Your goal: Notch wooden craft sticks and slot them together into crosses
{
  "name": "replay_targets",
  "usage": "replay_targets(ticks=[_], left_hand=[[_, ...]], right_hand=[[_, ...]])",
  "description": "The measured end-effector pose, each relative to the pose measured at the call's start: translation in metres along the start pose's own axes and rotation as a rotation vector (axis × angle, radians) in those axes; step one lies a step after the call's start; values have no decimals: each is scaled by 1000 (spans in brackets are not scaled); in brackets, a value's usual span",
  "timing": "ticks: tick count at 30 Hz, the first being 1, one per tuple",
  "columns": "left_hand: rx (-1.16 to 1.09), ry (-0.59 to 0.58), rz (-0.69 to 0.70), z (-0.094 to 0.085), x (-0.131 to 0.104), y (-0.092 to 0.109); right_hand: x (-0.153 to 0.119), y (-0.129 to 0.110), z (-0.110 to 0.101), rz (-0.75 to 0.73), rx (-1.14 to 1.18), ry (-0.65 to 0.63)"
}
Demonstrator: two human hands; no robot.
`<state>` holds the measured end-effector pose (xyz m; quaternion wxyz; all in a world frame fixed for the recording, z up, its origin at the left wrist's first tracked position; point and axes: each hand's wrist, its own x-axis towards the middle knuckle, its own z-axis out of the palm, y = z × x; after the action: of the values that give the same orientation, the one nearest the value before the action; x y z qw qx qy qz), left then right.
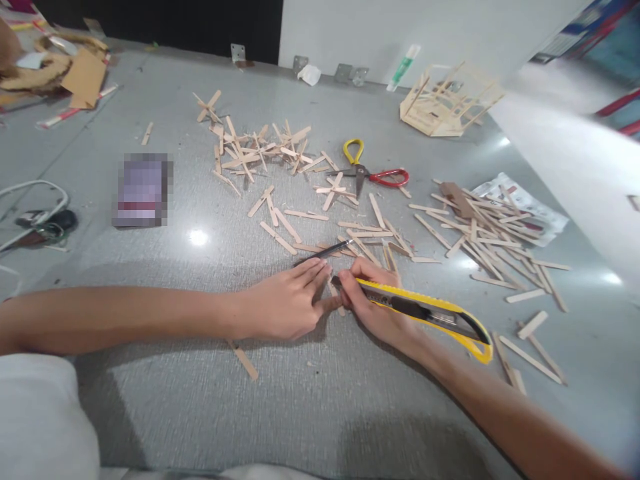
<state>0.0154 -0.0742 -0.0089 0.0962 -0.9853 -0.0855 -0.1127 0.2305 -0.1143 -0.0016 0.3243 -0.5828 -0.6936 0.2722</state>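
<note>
My right hand [373, 303] is closed around a yellow-and-black utility knife [435, 313]. Its tip end points left at a short wooden craft stick [333, 291] on the table, while the handle reaches back over my right wrist. My left hand [287, 300] lies low on the table, with its fingers together and its thumb pinning the craft stick down. Part of that stick is hidden by the fingers. Just beyond the left fingertips lies a black pen [333, 249]. Another craft stick [246, 363] pokes out below my left wrist.
Loose craft sticks [280, 227] lie ahead, with a heap [500, 230] on the right and crossed pieces [260, 150] farther back. Scissors [360, 172] with yellow and red handles rest among them. A wooden frame model [435, 110] stands back right. A blurred-out packet [143, 190] and white cable [55, 187] lie left.
</note>
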Motion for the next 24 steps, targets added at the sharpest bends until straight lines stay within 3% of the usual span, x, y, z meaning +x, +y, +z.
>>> replay_targets(ticks=[14, 24], left_hand=[[10, 32, 15, -2, 1, 0], [-10, -18, -18, -3, 1, 2]], right_hand=[[-1, -4, 3, -65, -56, 9], [-4, -6, 4, -72, -56, 11]])
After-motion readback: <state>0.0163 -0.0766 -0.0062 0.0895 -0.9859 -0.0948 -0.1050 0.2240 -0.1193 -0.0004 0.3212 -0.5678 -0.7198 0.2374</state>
